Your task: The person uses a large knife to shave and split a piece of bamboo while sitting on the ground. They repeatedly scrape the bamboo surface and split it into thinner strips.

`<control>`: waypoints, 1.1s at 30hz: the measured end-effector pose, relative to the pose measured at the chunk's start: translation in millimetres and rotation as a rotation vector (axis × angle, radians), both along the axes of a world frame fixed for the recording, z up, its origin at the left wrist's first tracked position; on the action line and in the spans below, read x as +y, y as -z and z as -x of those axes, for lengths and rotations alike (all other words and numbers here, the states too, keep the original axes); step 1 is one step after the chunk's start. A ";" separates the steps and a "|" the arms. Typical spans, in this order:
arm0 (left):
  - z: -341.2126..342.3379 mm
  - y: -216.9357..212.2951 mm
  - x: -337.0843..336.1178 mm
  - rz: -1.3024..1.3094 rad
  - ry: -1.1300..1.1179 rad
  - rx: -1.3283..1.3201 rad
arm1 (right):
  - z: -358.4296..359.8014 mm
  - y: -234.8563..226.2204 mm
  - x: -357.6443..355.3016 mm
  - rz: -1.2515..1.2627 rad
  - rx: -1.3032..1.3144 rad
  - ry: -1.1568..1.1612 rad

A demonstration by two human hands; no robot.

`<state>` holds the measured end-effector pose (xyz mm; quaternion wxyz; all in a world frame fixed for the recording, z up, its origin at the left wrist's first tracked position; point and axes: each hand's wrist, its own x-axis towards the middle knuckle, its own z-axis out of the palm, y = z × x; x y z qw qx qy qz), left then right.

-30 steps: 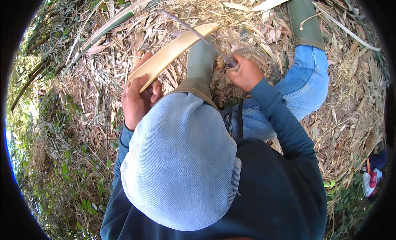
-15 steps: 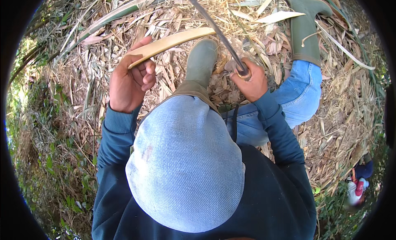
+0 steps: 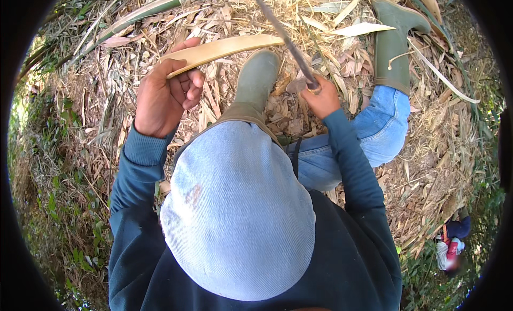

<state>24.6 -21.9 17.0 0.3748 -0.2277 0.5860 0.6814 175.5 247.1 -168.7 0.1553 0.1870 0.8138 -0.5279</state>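
Observation:
My left hand [image 3: 159, 100] pinches one end of a pale, slightly curved split bamboo strip [image 3: 224, 48] between thumb and fingers, its other fingers loosely curled beneath. The strip points right, above my left boot. Wrapped round the handle of a long, dark-bladed machete is my right hand [image 3: 325, 100]. The machete [image 3: 285, 37] slants up and away to the left, its far end near the top of the view. In the picture the strip's right tip meets the blade's edge; whether they touch I cannot tell.
My green rubber boots [image 3: 258, 76] and jean-clad knees [image 3: 240, 204] lie around the hands. Dry leaves and shavings [image 3: 443, 134] cover the ground. A long green bamboo length [image 3: 144, 17] curves across the far left. Another person [image 3: 454, 241] is at the lower right, beside undergrowth.
The machete has swung slightly more upright, and my right hand has shifted a little left. The strip's tip has moved slightly right. Both hands keep their holds.

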 end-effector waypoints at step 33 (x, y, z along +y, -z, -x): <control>-44.1 3.9 -7.9 0.240 0.427 -0.099 | 4.7 -1.3 -30.8 -0.092 -0.092 -0.058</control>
